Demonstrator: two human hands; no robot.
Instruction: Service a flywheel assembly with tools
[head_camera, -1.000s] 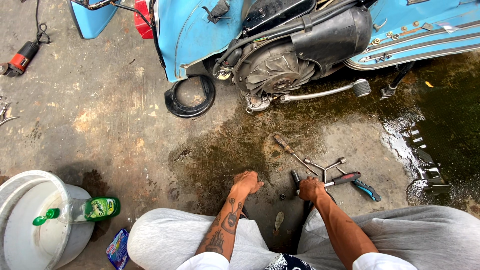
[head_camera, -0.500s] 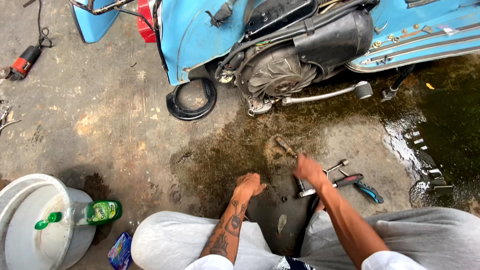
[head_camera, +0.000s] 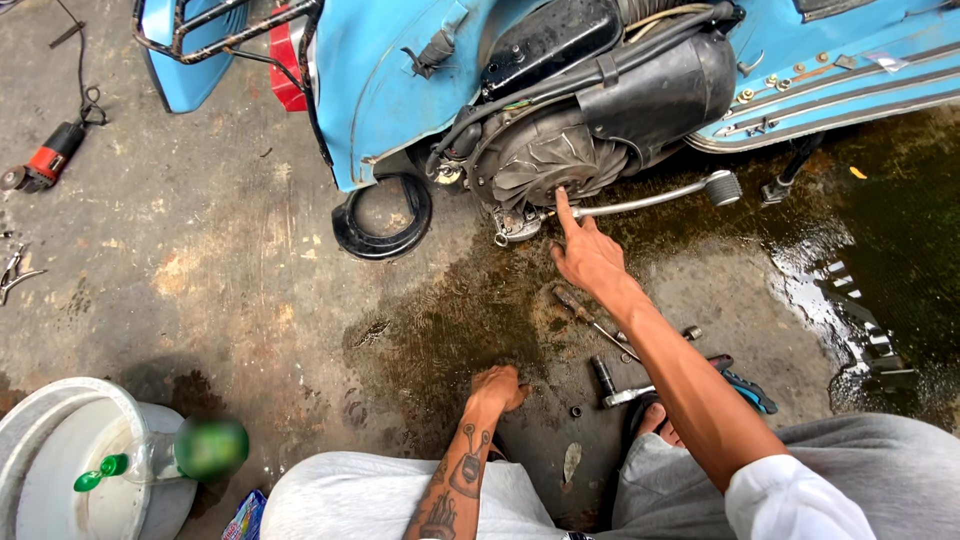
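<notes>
- At 9 o'clock, a white bucket (head_camera: 60, 450) stands on the wet floor (head_camera: 250, 280), with a green bottle (head_camera: 205, 448) lying just beside its rim. It is well apart from both hands.
- At 11 o'clock, a red grinder (head_camera: 45, 162) lies far from the work.
- At 6 o'clock, the left hand (head_camera: 497, 387) presses on the floor with fingers curled under. It holds nothing; it only props the body. It has stayed on this spot for the last second.
- At 12 o'clock, the engine (head_camera: 560, 155) sits under the blue scooter (head_camera: 400, 90), with the black ring (head_camera: 382, 215) lying beside it at 11 o'clock.
- The right hand (head_camera: 590, 255) has changed most: a second ago it was low among the tools, now it is stretched up, the index finger straight and touching the lower edge of the engine. The other fingers are loosely bent, and the grip is empty.
- I judge that the hand left the tools to feel or show a point on the engine, so the work has shifted there.
- At 5 o'clock, the tools (head_camera: 625, 385) lie untouched near the knee, a screwdriver (head_camera: 590, 315) just under the right wrist.
</notes>
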